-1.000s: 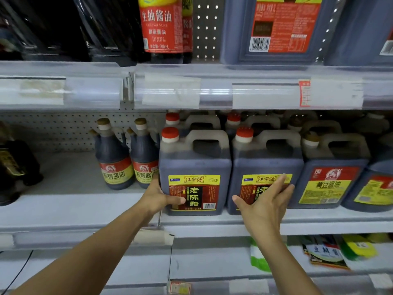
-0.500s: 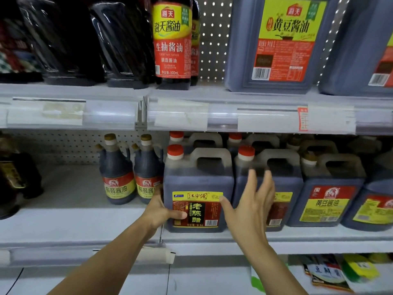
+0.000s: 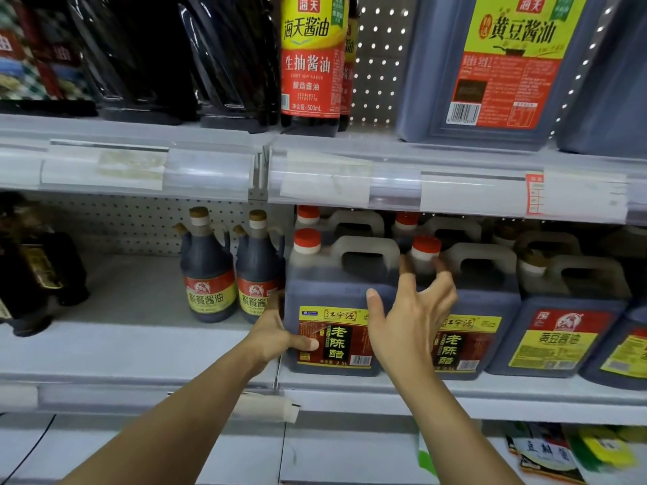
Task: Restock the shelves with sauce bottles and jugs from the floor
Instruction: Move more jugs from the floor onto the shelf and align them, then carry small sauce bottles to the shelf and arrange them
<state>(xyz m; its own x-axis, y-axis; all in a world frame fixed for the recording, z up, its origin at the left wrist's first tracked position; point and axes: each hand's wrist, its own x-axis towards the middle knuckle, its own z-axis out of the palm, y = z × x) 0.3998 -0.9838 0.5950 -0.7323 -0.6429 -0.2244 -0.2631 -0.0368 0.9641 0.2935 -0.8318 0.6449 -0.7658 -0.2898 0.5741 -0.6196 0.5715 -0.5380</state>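
Vinegar jug (image 3: 336, 309) upright at the front edge of the middle shelf (image 3: 140, 351), handle running left to right, label facing out, touching its twin jug (image 3: 483, 309) on the right. Left hand (image 3: 276, 334) already on it, thumb across the label, fingers wrapped round the left corner. Right hand (image 3: 413, 316) raised just before the seam between the two jugs, fingers spread, holding nothing. Likely next: right-side grip to square it. Small bottles (image 3: 210, 274) just left.
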